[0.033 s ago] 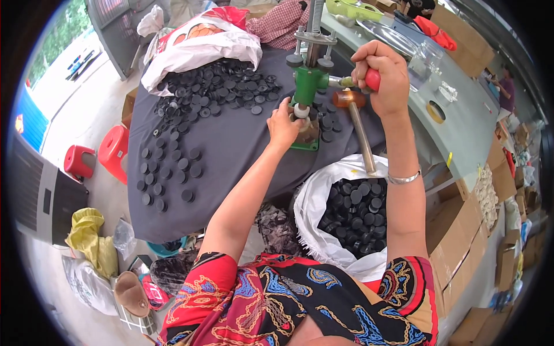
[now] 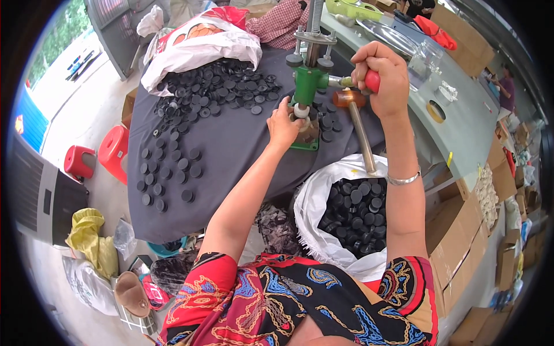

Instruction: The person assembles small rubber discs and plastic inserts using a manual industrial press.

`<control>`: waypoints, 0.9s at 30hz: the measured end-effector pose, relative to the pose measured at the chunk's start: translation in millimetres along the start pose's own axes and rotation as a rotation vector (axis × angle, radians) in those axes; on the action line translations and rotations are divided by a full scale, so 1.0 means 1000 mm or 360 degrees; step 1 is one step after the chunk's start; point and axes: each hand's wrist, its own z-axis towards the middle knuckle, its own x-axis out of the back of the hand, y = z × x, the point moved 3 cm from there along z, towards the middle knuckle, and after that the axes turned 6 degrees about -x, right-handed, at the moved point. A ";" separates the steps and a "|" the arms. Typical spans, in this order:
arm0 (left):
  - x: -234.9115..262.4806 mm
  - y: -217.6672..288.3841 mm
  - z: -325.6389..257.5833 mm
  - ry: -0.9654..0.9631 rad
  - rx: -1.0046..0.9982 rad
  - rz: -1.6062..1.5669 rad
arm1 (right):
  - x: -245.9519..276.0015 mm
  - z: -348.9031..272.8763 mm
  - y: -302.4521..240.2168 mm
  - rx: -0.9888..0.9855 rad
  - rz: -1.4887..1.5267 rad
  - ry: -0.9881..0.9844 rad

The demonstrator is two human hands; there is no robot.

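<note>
A green hand press [image 2: 307, 86] stands on the dark cloth-covered table [image 2: 225, 155]. My right hand [image 2: 384, 78] is raised, its fingers wrapped round the red knob of the press lever. Low at the press, my left hand [image 2: 283, 128] has thumb and fingers round a white rounded part [image 2: 301, 111] under the green body. What those fingers pinch there is too small and hidden to make out. A mallet [image 2: 350, 99] with an amber head and metal handle lies right of the press. Loose black round caps [image 2: 231, 89] cover the table's far left side.
A white sack [image 2: 306, 213] full of black caps stands open between my forearms. Another white-and-red sack [image 2: 202, 52] spills caps at the back. To the right is a grey-green table [image 2: 473, 138] with a tape roll [image 2: 435, 111]. Red stools [image 2: 113, 151] stand at the left.
</note>
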 end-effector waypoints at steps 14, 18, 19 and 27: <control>0.003 -0.004 0.002 -0.0011 -0.0013 -0.0198 | -0.019 -0.110 0.069 0.0716 -0.0937 -0.0098; 0.004 -0.013 0.004 0.0001 0.0015 -0.0141 | -0.025 -0.102 0.055 0.0710 -0.0864 -0.0091; 0.001 -0.013 0.005 0.0006 -0.0016 -0.0151 | -0.024 -0.099 0.052 0.0627 -0.0839 -0.0118; -0.006 -0.009 0.003 -0.0048 0.0005 -0.0121 | -0.011 -0.031 -0.001 0.0140 -0.0168 -0.0039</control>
